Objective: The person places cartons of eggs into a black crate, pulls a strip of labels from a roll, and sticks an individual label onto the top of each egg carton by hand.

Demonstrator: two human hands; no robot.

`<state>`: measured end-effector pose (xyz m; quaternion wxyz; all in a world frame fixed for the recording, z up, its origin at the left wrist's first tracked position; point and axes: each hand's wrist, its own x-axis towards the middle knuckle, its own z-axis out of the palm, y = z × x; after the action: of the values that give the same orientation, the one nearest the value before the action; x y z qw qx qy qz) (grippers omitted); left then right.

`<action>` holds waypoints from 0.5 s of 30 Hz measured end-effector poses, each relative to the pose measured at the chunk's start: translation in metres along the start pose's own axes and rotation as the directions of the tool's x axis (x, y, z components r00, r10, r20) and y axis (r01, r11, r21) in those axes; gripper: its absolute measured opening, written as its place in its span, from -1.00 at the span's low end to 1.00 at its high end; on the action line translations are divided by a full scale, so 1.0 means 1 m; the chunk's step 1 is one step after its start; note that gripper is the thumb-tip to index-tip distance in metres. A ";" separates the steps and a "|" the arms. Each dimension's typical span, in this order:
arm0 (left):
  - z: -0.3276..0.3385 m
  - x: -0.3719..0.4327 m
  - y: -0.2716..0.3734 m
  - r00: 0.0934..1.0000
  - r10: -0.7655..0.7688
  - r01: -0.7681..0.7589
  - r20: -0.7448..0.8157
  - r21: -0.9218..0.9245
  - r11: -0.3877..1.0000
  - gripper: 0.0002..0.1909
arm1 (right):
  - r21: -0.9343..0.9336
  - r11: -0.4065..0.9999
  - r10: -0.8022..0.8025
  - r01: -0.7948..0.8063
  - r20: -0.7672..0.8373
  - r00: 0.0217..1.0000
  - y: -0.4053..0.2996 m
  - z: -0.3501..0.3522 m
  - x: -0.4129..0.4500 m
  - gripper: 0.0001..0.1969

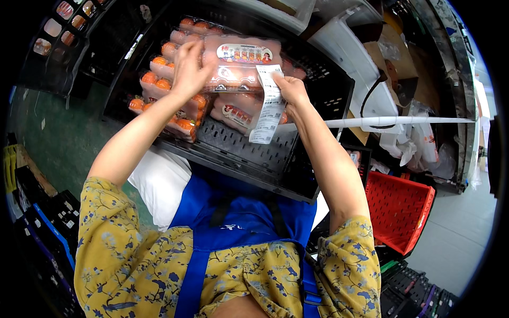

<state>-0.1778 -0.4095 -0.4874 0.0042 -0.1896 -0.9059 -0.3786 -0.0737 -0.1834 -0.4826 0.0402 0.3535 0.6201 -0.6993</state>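
A black plastic crate point(238, 175) stands before me, holding several clear clamshell packs of orange-red fruit point(185, 123). One pack with a printed label point(244, 53) lies uppermost near the crate's far side. Over that pack's left end is my left hand point(191, 65), slightly blurred, its fingers apart and nothing seen in it. My right hand point(292, 91) pinches the upper end of a strip of printed stickers point(267, 115), which hangs down over the pack's right part and the pack below it. From near that strip, a long narrow white band point(397, 120) stretches off to the right.
A red perforated crate point(397, 210) sits at the lower right above stacked dark crates point(417, 290). White foam boxes point(358, 67), an open cardboard box point(417, 71) and plastic bags point(427, 147) crowd the upper right. Dark crates with a blue edge point(55, 234) are at the left.
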 end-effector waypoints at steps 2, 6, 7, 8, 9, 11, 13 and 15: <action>0.003 -0.004 0.016 0.948 0.306 -0.312 -0.089 -0.068 0.948 -0.54 | -0.029 0.999 -0.020 0.019 -0.028 0.999 -0.002 0.003 -0.001 -0.70; 0.012 -0.005 0.042 0.887 0.458 -0.446 0.063 -0.146 0.883 -0.50 | -0.093 0.995 -0.036 0.025 -0.123 0.992 0.002 0.013 0.008 -0.70; 0.016 -0.005 0.045 0.886 0.458 -0.446 0.064 -0.146 0.883 -0.50 | -0.109 0.994 -0.046 0.030 -0.148 0.988 0.003 0.014 0.009 -0.70; 0.019 -0.005 0.049 0.866 0.491 -0.472 0.098 -0.171 0.865 -0.49 | -0.109 0.994 -0.046 0.030 -0.148 0.988 0.004 0.015 0.011 -0.70; 0.022 -0.004 0.052 0.842 0.523 -0.495 0.131 -0.197 0.846 -0.47 | -0.125 0.992 -0.048 0.029 -0.155 0.987 0.004 0.015 0.012 -0.70; 0.031 -0.002 0.054 0.819 0.544 -0.507 0.183 -0.213 0.835 -0.44 | -0.142 0.990 -0.050 0.027 -0.162 0.985 0.006 0.014 0.015 -0.70; 0.036 -0.002 0.059 0.798 0.523 -0.485 0.301 -0.196 0.852 -0.40 | -0.164 0.986 -0.053 0.028 -0.154 0.987 0.009 0.013 0.019 -0.71; 0.041 0.000 0.061 0.785 0.522 -0.498 0.333 -0.163 0.852 -0.38 | -0.178 0.984 -0.037 0.008 -0.161 0.986 0.009 0.012 0.021 -0.71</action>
<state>-0.1508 -0.3417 -0.4748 -0.0683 -0.4943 -0.7924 -0.3509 -0.0901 -0.1882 -0.5014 0.0122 0.3976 0.6848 -0.6106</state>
